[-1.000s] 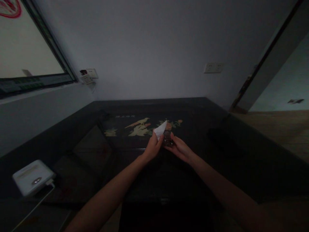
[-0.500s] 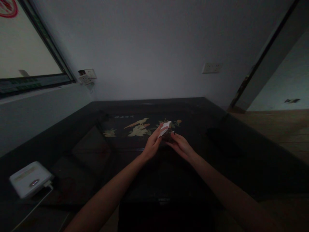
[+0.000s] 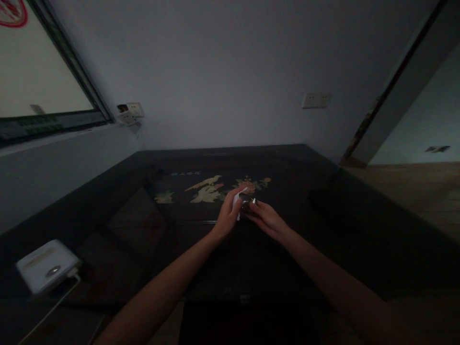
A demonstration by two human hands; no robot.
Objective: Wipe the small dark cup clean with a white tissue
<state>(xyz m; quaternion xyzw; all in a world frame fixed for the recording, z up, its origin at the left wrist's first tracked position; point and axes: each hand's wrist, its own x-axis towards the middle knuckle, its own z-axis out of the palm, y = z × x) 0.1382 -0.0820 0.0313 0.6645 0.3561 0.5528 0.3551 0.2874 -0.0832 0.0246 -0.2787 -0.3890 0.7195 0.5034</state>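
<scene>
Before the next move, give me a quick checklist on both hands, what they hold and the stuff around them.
1. Left hand holding the white tissue: ok
2. Right hand on the small shiny object: ok
3. White box apart from both hands: ok
4. Cable attached to the box: ok
5. Cable's far end plugged in: cannot tell, out of view
6. Bright lighting: not ok, dim

The dark bench shows a glossy, smooth surface. A white box looks like smooth plastic.
</scene>
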